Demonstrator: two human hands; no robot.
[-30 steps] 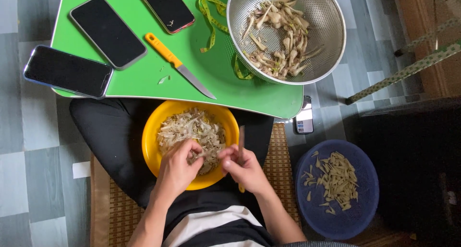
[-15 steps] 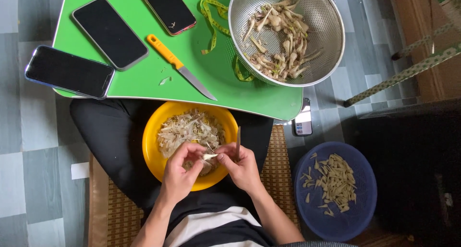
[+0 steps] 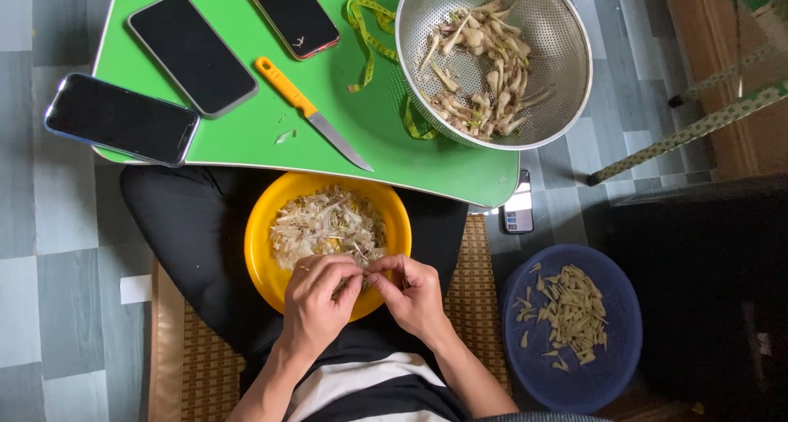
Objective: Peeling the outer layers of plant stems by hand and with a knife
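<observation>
Together, a thin pale strip (image 3: 351, 281) was pinched between left hand (image 3: 316, 303) and right hand (image 3: 414, 295) over the yellow bowl (image 3: 261, 241)

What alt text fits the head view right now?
Left hand and right hand pinch a thin shred together over a yellow bowl of shreds on the lap. Beyond: green table with knife, three phones, metal colander.

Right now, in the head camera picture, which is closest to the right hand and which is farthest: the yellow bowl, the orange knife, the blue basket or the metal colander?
From the right hand:
1. Yellow bowl, right under the fingers.
2. Blue basket, on the floor to the right.
3. Orange knife, up on the green table.
4. Metal colander, at the table's far right end.
</observation>
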